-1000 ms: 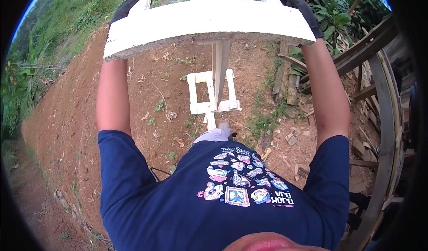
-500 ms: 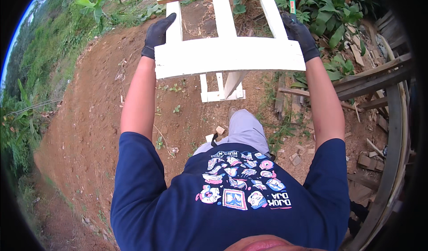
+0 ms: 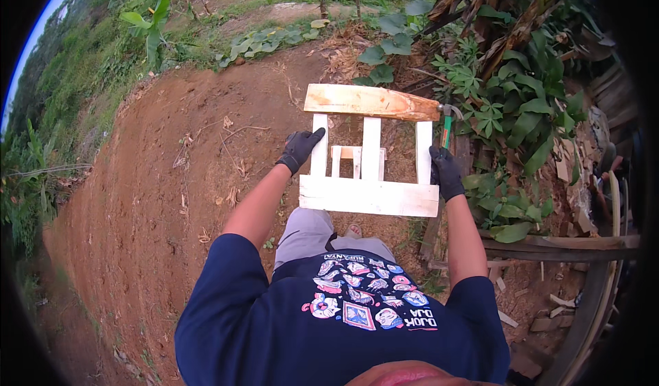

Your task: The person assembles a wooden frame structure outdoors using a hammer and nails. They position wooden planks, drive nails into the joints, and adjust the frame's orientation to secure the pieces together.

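Observation:
Between my hands I hold a slatted wooden frame: a brown-edged far board (image 3: 371,102), a pale near board (image 3: 368,197) and three upright slats (image 3: 371,149) joining them. My left hand (image 3: 300,150), in a dark glove, grips the left slat. At the right slat, my gloved right hand (image 3: 447,173) grips the frame and also keeps a hammer (image 3: 447,129) with a green handle, its head pointing away from me. Through the gaps shows a smaller pale slatted piece (image 3: 347,153); whether it is joined to the frame I cannot tell.
Bare brown soil (image 3: 151,201) slopes off to the left. Leafy plants (image 3: 525,111) crowd the far right. Wooden rails (image 3: 563,247) and scattered offcuts (image 3: 552,317) lie on my right. My sandalled foot (image 3: 353,231) shows below the frame.
Both hands have brought the frame nearer to my body and lower, slightly to the right in view. It looks smaller and flatter now. The hammer has stayed in my right hand.

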`<state>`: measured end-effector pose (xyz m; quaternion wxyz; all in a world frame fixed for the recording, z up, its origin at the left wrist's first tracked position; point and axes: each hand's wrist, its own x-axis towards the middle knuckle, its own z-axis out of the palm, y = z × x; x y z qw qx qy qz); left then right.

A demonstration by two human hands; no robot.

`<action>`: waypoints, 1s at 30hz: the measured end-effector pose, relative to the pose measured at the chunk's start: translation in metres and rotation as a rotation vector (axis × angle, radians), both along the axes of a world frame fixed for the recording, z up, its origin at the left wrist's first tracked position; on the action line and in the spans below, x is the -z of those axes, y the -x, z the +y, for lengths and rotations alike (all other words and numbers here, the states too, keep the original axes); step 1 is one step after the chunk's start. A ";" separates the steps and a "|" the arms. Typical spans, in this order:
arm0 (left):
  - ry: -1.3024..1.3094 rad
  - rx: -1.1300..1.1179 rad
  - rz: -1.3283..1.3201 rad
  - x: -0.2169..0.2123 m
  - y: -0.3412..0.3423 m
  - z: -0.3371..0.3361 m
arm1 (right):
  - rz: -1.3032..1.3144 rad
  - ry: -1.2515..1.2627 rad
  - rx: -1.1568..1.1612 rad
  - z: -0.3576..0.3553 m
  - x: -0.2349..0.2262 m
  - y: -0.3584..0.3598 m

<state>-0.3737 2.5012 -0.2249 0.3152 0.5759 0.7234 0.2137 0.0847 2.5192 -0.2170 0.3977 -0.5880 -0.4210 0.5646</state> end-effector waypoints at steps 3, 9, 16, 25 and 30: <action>-0.018 0.006 -0.052 0.030 0.008 0.053 | 0.010 -0.059 0.128 0.024 0.018 0.006; 0.029 0.041 -0.060 0.045 0.038 0.114 | -0.113 0.055 0.297 0.060 -0.001 0.056; 0.032 0.025 -0.070 0.030 0.059 0.128 | -0.325 0.032 0.295 0.063 -0.010 0.081; -0.330 0.063 -0.190 -0.050 0.008 0.141 | -0.109 0.062 0.311 0.053 -0.004 0.068; -0.460 0.574 0.377 -0.049 -0.073 0.207 | -0.153 0.051 0.297 0.066 0.007 0.067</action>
